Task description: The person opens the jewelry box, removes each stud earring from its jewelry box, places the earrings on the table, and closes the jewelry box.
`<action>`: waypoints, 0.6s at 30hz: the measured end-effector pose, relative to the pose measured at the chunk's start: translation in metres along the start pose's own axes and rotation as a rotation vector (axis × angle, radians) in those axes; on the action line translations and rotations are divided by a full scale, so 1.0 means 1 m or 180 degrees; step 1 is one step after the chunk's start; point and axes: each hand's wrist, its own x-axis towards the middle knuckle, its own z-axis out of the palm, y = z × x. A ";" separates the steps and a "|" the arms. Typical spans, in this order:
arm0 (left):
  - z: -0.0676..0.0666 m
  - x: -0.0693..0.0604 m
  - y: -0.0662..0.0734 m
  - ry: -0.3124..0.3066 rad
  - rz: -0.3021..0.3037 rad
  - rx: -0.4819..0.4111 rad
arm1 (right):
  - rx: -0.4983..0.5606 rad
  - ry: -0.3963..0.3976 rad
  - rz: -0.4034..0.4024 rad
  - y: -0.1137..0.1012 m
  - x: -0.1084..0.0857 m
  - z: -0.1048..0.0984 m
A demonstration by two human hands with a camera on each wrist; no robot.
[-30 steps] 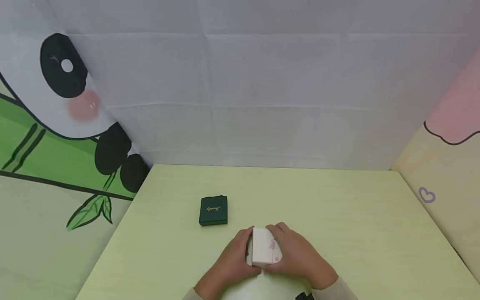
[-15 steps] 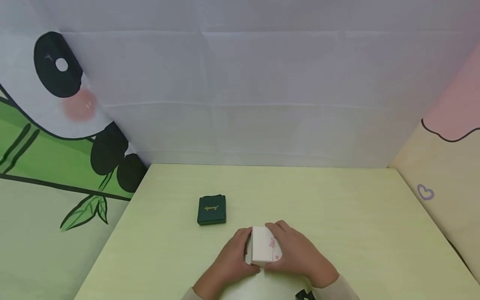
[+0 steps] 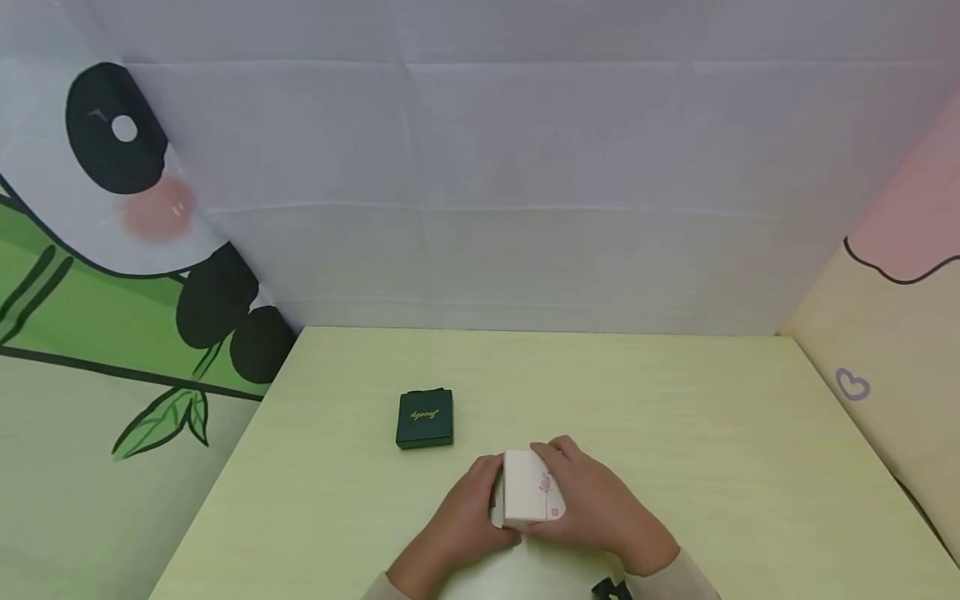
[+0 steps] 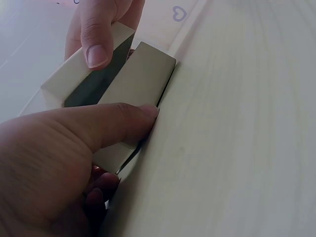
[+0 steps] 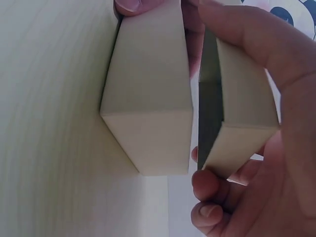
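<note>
A small cream box with a pink flower drawn on its lid (image 3: pixel 528 487) is between both hands near the front of the table. My right hand (image 3: pixel 596 508) grips the lid by its sides. My left hand (image 3: pixel 468 512) holds the cream base (image 4: pixel 143 74), its thumb lying along one side. In the right wrist view a gap separates the lid (image 5: pixel 247 94) from the base (image 5: pixel 148 94), and the lid's dark inside shows. From the head, the lid and fingers hide most of the base. What the base contains cannot be seen.
A dark green box (image 3: pixel 424 418) with gold lettering lies on the pale table (image 3: pixel 637 400), left of and beyond the hands. A small black object (image 3: pixel 611 589) sits at the front edge by the right sleeve. Printed cloth walls surround the back and sides.
The head view has shifted slightly. Both hands keep their hold on the cream box and have hardly moved; the green box stays where it was.
</note>
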 end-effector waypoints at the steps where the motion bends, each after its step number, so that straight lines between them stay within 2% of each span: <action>1: 0.001 0.001 0.000 -0.0001 -0.0003 0.0008 | -0.0011 0.0011 0.0007 0.001 0.000 0.000; 12: 0.005 0.004 -0.004 0.0023 0.0024 0.0057 | -0.0121 -0.0033 0.0012 0.012 0.000 0.005; 18: 0.007 0.005 -0.004 -0.0034 -0.0060 0.0081 | -0.0274 -0.0046 0.0015 0.020 -0.001 0.004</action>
